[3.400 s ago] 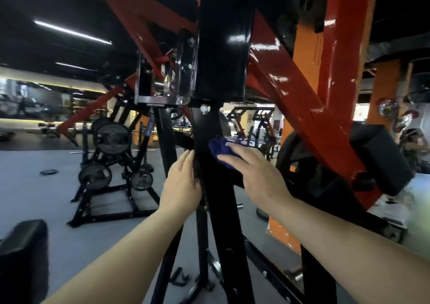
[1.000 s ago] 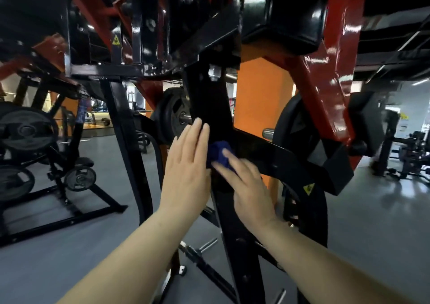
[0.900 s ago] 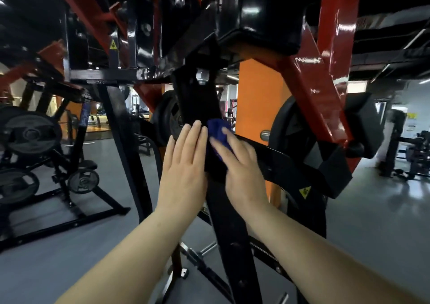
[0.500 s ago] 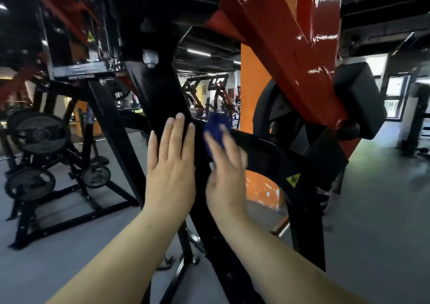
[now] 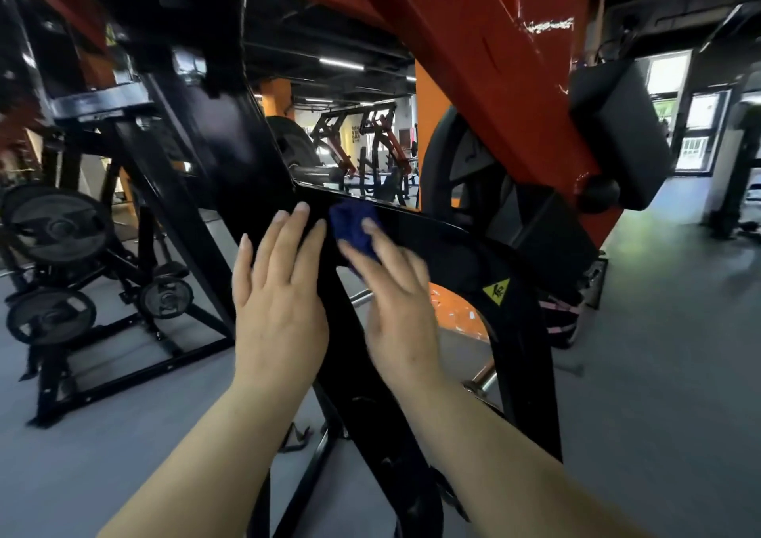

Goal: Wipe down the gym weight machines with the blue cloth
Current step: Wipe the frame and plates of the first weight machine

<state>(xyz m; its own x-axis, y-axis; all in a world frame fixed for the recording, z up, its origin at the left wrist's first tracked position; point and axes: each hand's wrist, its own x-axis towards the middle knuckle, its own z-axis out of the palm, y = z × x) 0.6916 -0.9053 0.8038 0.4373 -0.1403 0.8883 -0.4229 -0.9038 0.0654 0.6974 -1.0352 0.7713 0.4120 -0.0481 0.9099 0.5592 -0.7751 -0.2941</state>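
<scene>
The left hand (image 5: 280, 311) lies flat on the sloping frame post (image 5: 247, 159) of the weight machine, fingers pointing up. Just right of it, the right hand (image 5: 401, 311) presses the cloth (image 5: 352, 226) onto the cross beam (image 5: 436, 229) that branches right from the post. A warning sticker (image 5: 496, 291) sits further right on that beam. Behind, at far left, a plate rack (image 5: 61, 257) stands on the floor (image 5: 659, 373), holding what look like 3 plates.
</scene>
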